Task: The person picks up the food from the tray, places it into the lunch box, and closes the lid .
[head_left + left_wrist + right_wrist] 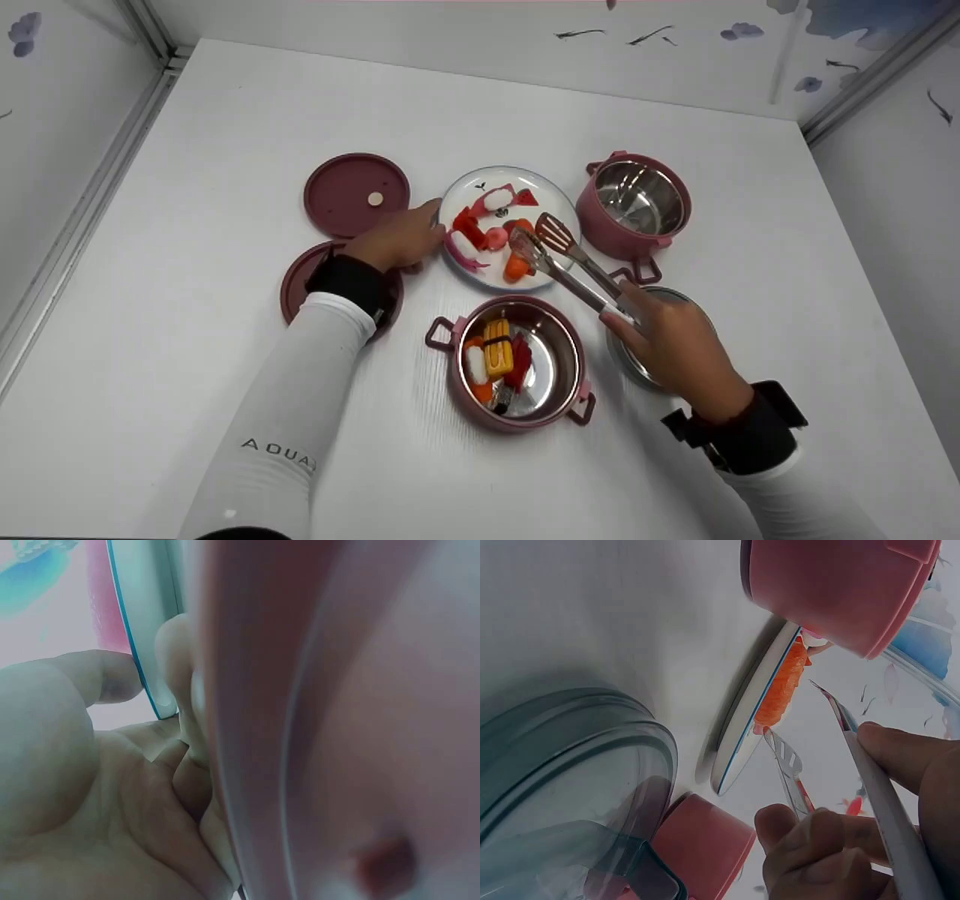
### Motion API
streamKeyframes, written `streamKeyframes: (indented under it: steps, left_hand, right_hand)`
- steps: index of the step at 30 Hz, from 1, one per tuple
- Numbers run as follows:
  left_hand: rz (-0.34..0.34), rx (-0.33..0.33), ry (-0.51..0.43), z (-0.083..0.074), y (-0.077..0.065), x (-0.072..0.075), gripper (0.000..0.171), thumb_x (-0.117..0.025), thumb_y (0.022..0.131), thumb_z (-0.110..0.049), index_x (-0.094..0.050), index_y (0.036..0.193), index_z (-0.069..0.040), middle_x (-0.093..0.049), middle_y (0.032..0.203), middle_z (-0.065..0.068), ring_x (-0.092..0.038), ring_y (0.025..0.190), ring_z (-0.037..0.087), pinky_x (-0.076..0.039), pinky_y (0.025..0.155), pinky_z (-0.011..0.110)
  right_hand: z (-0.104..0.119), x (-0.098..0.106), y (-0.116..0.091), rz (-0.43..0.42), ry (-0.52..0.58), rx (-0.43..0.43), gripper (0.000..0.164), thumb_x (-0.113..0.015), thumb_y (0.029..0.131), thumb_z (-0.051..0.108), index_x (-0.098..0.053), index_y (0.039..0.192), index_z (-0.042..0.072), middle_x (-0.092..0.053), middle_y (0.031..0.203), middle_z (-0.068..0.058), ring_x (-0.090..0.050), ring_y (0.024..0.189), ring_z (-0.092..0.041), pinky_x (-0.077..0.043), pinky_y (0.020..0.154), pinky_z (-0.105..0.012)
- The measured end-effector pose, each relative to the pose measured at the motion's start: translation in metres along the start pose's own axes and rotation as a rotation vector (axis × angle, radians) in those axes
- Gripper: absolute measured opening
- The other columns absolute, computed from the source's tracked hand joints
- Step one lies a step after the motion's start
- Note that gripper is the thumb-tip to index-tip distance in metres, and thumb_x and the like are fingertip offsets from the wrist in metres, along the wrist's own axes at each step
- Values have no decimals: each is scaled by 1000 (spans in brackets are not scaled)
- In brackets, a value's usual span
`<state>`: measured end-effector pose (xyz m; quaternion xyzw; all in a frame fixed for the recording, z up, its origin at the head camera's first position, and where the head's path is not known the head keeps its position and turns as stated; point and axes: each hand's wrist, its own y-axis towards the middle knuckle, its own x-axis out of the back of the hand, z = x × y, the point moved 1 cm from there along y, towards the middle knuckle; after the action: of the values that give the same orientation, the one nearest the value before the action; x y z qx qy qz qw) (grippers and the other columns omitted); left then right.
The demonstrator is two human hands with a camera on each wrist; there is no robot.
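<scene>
My left hand [401,236] grips the left rim of a white plate [544,191] with a blue edge, the thumb over the rim in the left wrist view. Toy food lies on the plate: a pink-and-white sushi piece [497,199], a red piece [470,229] and an orange piece [516,268] among others. My right hand [679,352] holds metal tongs [576,287] with brown slotted tips. The tips are spread apart over the plate's right side, beside the orange food. In the right wrist view, the tongs [889,817] show nothing between their tips.
A pink pot [480,420] in front holds a yellow banded sushi piece [498,356] and other toy food. Another pink pot [600,217] stands behind right. A glass lid [577,772] lies under my right hand. Two burgundy discs [337,195] lie at left, one under my left wrist.
</scene>
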<state>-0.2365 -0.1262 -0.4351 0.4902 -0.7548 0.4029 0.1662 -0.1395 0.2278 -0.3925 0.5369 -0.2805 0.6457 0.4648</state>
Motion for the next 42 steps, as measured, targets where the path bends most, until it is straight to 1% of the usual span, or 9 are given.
streamKeyframes:
  steps: [9,15,20,22,25,29,32,38,42]
  left_hand:
    - [3,-25,-32,-5,-3,-1,63,-35,105,-38,-11,162,-28,-59,102,11,-59,56,15,-50,58,28]
    - [-28,-33,-46,-5,-1,-2,60,-37,104,-38,-16,161,-32,-61,105,11,-59,55,16,-49,54,28]
    - [-41,-56,-19,-5,1,-4,60,-36,104,-38,-18,160,-29,-57,132,11,-61,56,15,-50,57,28]
    - [-45,-57,-10,-6,1,-3,61,-35,104,-38,-17,161,-28,-54,136,10,-61,56,15,-50,57,28]
    - [-41,-48,-14,-6,2,-3,62,-35,104,-39,-15,161,-27,-56,129,10,-59,56,15,-49,56,28]
    - [-33,-32,-23,-6,4,-6,61,-36,104,-37,-15,161,-28,-63,102,10,-58,55,16,-48,52,28]
    - [-33,-41,-32,-6,7,-10,58,-35,104,-35,-19,160,-30,-64,93,11,-59,55,16,-47,50,28]
    - [-24,-57,-52,-12,9,-12,57,-38,105,-35,-20,159,-29,-62,108,12,-57,54,16,-46,49,28]
    - [-12,-76,-46,-14,8,-15,59,-38,105,-35,-19,160,-27,-61,118,12,-57,55,15,-47,53,28]
  right_hand:
    - [5,4,9,50,-12,-25,51,-69,94,35,-61,135,6,-71,86,-14,-64,73,-25,-55,68,-46]
    - [10,14,22,33,-65,39,52,-72,92,35,-62,136,9,-71,88,-15,-66,71,-27,-55,64,-47]
    - [15,24,31,54,-138,94,50,-74,90,33,-63,135,13,-68,79,-10,-61,62,-24,-51,56,-42]
    - [17,28,34,69,-150,111,49,-74,90,32,-63,135,14,-68,79,-9,-62,62,-24,-51,55,-42]
    - [19,32,39,88,-155,123,49,-74,91,31,-62,136,17,-70,81,-9,-65,64,-26,-51,55,-44]
    - [20,31,45,106,-164,117,52,-74,91,32,-60,138,16,-70,84,-12,-67,68,-29,-54,58,-47]
    - [18,29,52,103,-167,121,53,-75,90,32,-61,137,13,-71,85,-13,-66,69,-28,-55,61,-47]
    - [12,32,64,67,-178,139,52,-75,90,33,-62,135,11,-74,97,-19,-68,69,-35,-55,60,-50]
    - [6,32,70,68,-179,126,47,-74,91,33,-64,132,11,-73,89,-18,-67,68,-36,-54,57,-49]
